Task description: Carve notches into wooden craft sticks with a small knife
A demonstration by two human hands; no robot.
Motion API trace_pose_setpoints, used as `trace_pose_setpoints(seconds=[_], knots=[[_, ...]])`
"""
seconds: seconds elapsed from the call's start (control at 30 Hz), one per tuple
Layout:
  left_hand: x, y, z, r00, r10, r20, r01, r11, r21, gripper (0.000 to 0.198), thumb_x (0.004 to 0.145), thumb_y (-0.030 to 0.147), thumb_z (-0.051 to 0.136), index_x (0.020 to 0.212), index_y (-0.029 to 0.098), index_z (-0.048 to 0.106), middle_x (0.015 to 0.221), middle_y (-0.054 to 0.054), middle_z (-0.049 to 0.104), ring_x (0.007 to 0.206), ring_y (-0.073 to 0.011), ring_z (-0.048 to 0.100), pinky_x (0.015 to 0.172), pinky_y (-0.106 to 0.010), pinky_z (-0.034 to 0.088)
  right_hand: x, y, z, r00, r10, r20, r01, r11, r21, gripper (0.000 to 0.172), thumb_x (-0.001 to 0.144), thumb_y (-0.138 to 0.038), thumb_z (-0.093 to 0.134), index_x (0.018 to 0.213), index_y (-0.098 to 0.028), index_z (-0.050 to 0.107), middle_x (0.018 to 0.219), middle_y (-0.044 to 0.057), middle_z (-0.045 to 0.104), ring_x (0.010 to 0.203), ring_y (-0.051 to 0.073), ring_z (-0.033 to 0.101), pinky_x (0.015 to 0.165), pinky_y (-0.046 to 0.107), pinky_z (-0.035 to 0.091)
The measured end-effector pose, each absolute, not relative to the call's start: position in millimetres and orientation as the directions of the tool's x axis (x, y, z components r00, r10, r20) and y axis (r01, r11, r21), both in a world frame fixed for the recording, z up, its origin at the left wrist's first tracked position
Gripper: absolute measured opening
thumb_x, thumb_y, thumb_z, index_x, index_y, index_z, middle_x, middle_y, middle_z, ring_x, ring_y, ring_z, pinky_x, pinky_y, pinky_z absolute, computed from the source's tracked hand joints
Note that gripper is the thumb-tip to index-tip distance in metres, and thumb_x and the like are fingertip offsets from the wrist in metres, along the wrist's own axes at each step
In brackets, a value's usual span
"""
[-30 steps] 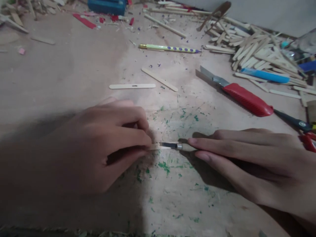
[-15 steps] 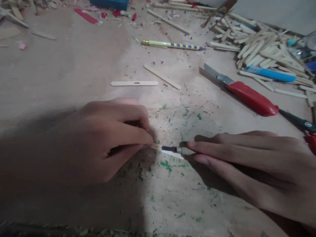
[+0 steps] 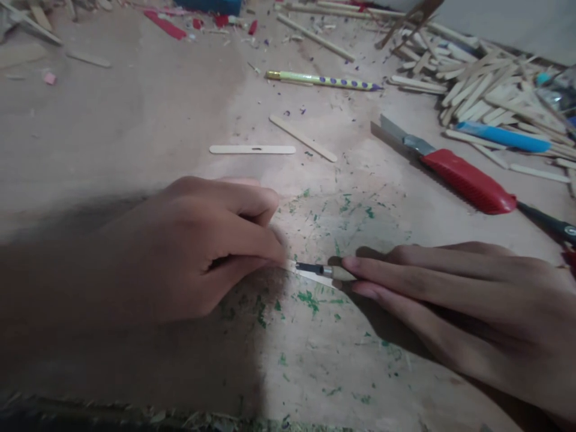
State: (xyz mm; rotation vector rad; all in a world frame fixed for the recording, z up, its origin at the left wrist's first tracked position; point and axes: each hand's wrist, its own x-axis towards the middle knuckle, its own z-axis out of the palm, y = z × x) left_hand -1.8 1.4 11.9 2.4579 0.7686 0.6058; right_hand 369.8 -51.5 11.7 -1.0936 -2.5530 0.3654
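Note:
My left hand (image 3: 211, 240) is closed, pinching one end of a pale popsicle stick (image 3: 321, 280) against the wooden table. The stick's left part is hidden under my fingers. Between the thumb and fingers of my right hand (image 3: 445, 300) is a small carving tool (image 3: 328, 272) with a dark metal tip, a silver collar and a wooden handle. Its tip lies over the stick, close to my left fingertips. Beyond my left hand lies another popsicle stick (image 3: 238, 149) with a dark slit in its middle, and a plain stick (image 3: 303, 138) rests slantwise beside it.
A red-handled knife (image 3: 470, 182) lies at the right, near black-and-red scissors (image 3: 551, 223). Farther back are a yellow-green pencil (image 3: 319, 79), a blue tube-like object (image 3: 504, 137) and a heap of popsicle sticks (image 3: 477, 90). Green scraps dot the table (image 3: 324, 366).
The view has shifted slightly, so the table items appear farther right. The carving tool stays over the stick, its tip angled a little differently. Both hands keep their hold.

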Motion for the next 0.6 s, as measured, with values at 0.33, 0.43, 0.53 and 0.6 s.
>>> trace_pose_setpoints(seconds=[0.33, 0.43, 0.53, 0.6], knots=[[-1, 2, 14, 0.748, 0.601, 0.281, 0.396, -0.744, 0.539, 0.051, 0.131, 0.014, 0.059, 0.094, 0.026, 0.091, 0.085, 0.003, 0.071, 0.077, -0.0126, 0.067, 0.07, -0.031, 0.045, 359, -51, 23, -0.667, 0.715, 0.209, 0.633, 0.692, -0.347, 0.035, 0.126, -0.039, 0.083, 0.161, -0.04, 0.085, 0.104, -0.001, 0.093, 0.082, 0.019, 0.089, 0.067, 0.031, 0.068], [-2, 2, 14, 0.755, 0.579, 0.307, 0.38, -0.768, 0.515, 0.048, 0.128, 0.01, 0.061, 0.094, 0.025, 0.091, 0.084, 0.003, 0.068, 0.073, -0.0114, 0.061, 0.067, -0.031, 0.041, 354, -45, 24, -0.707, 0.672, 0.222, 0.589, 0.733, -0.342, 0.029, 0.13, -0.029, 0.076, 0.159, -0.034, 0.079, 0.102, -0.004, 0.092, 0.076, 0.013, 0.086, 0.066, 0.029, 0.066], [-2, 2, 12, 0.755, 0.571, 0.323, 0.366, -0.775, 0.515, 0.043, 0.128, 0.009, 0.064, 0.1, 0.024, 0.094, 0.083, 0.004, 0.065, 0.072, -0.0113, 0.06, 0.067, -0.031, 0.04, 351, -43, 20, -0.703, 0.667, 0.247, 0.592, 0.741, -0.317, 0.028, 0.131, -0.027, 0.073, 0.158, -0.034, 0.076, 0.099, -0.004, 0.09, 0.072, 0.014, 0.084, 0.062, 0.032, 0.064], [-2, 3, 10, 0.749, 0.573, 0.332, 0.36, -0.773, 0.522, 0.044, 0.129, 0.01, 0.064, 0.101, 0.024, 0.095, 0.083, 0.004, 0.064, 0.072, -0.0115, 0.061, 0.067, -0.032, 0.04, 351, -44, 17, -0.698, 0.67, 0.254, 0.597, 0.74, -0.309, 0.027, 0.132, -0.028, 0.071, 0.158, -0.035, 0.075, 0.096, -0.005, 0.089, 0.069, 0.014, 0.082, 0.06, 0.034, 0.063]])
